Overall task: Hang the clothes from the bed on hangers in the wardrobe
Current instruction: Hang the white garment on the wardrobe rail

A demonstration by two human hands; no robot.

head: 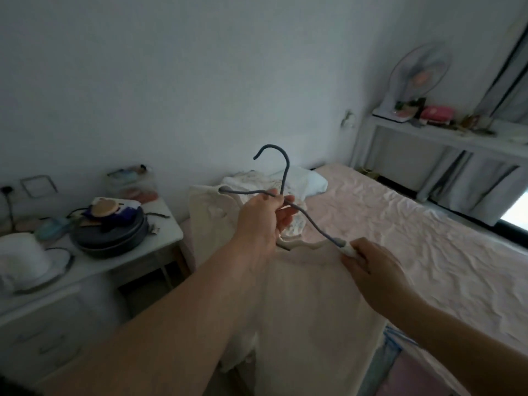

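Lots hidden or smeared in this one

The hanger (303, 212) disappears into the cream garment (311, 295) at its right tip, and the left hand (263, 221) covers its middle. The garment's hem runs off the bottom edge. Stuff on the nightstand (168, 227) and the far shelf (445, 135) is too blurry to name, and the fan (420, 72) is just a haze.

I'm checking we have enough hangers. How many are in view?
1. A blue-grey hanger held above the bed: the left hand grips its neck, the right hand pinches its right tip. Others may be out of view.
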